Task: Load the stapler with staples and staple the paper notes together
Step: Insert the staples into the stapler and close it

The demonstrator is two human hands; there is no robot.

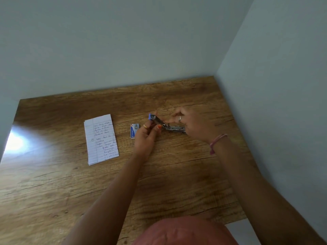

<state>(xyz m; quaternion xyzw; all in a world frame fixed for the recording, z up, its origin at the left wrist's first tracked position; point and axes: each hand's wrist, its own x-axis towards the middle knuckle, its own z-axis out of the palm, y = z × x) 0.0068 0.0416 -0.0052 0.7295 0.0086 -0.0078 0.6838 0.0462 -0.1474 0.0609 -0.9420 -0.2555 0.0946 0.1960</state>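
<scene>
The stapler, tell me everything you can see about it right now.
The stapler is a small metal one, silver-grey, with a blue tip on its top arm. It is hinged wide open: the top arm tilts up and to the left, and the base lies flat on the wooden table. The left hand holds the raised arm, and the right hand is at the base, its fingers over the open channel. Whether staples are inside is too small to tell.

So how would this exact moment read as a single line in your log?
stage: loading | stapler: hinged open | left hand: holds its lid | right hand: at its tray | staple box: open | paper notes: unstapled
</scene>
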